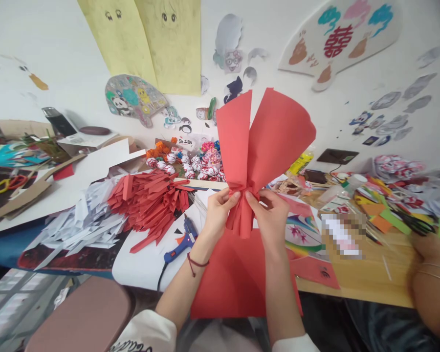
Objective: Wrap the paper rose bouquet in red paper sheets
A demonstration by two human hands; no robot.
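Both hands hold a sheet of red paper (267,137) gathered at its lower end so that it fans upward like a bouquet wrap. My left hand (220,210) pinches the gathered neck from the left. My right hand (269,208) pinches it from the right, fingers closed on the folds. A red cord bracelet circles my left wrist. Below the hands another flat red sheet (238,278) lies over the table edge.
A heap of red paper strips (150,200) and white strips (84,220) lies to the left. A blue glue gun (181,242) sits near my left wrist. Small paper flowers (190,164) are behind. Another person's arm (430,274) rests at the right.
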